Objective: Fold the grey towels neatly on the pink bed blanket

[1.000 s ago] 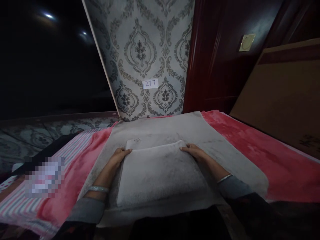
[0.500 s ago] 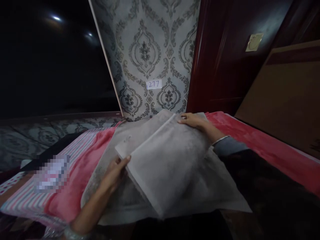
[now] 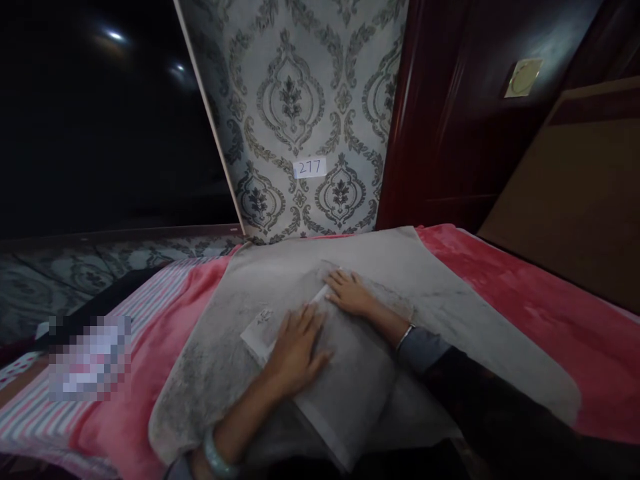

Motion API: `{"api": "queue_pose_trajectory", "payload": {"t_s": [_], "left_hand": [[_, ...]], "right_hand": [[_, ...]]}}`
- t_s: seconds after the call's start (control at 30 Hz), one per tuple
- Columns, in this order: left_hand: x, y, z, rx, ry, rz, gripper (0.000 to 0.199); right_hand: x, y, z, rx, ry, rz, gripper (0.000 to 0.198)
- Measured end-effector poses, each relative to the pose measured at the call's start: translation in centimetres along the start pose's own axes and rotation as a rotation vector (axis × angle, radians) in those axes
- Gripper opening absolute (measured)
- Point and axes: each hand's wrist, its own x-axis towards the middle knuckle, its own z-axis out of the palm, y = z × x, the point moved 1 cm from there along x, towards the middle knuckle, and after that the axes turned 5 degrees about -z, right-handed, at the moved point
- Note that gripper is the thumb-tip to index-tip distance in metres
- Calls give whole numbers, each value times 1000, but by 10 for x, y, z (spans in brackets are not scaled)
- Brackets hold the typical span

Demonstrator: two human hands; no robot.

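A folded whitish-grey cloth (image 3: 350, 380), thin and fabric-like, lies at a slant on a larger grey cloth (image 3: 200, 373) spread over the surface. A small dark print shows near its left corner. My left hand (image 3: 297, 350) rests on the folded cloth with fingers spread, pressing its left part. Farther up, my right hand (image 3: 350, 292) lies flat near the cloth's upper edge, fingers apart. Neither hand grips anything. My forearms cover parts of both cloths.
A pink-red blanket (image 3: 500, 287) extends beneath the grey cloth on both sides. At left are a striped cloth (image 3: 150, 287) and a blurred-out item (image 3: 90, 360). Behind stand a dark screen (image 3: 100, 133), a patterned wall (image 3: 290, 100) with a "277" label (image 3: 310, 167), and a cardboard panel (image 3: 575, 193) at right.
Both hands have let go of the folded cloth's edges and now lie flat on it. The cloth has come down onto the grey cloth, and my left hand has moved right.
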Motion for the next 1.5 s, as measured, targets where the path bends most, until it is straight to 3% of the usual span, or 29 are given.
{"api": "queue_pose_trajectory", "payload": {"t_s": [0.1, 0.17, 0.33, 0.53, 0.67, 0.83, 0.93, 1.03, 1.23, 1.5], "left_hand": [[0, 9, 30, 161, -103, 7, 69], [-4, 6, 37, 201, -125, 3, 70], [-15, -2, 35, 230, -110, -11, 74], [-54, -15, 39, 230, 27, -12, 80], [-72, -21, 30, 210, 40, -37, 71], [-35, -15, 3, 203, 68, -81, 52], [2, -14, -2, 238, 55, -124, 64], [19, -25, 7, 255, -14, -264, 72], [-10, -56, 29, 251, 15, -274, 62], [-45, -73, 24, 213, 117, -196, 49]], "right_hand": [[2, 6, 11, -25, -20, -62, 60], [5, 16, 14, -8, -36, -85, 62], [19, 39, 13, 37, -94, -53, 63], [22, 46, 22, 60, -44, -43, 63], [20, 45, 20, 78, -65, -28, 61], [35, 28, -1, 80, -131, 2, 56], [50, 10, -7, 38, -103, -58, 55], [60, 1, 2, 1, -112, -91, 56], [60, 11, 26, 26, -97, -107, 55], [60, 14, 23, 67, -85, -99, 53]]}}
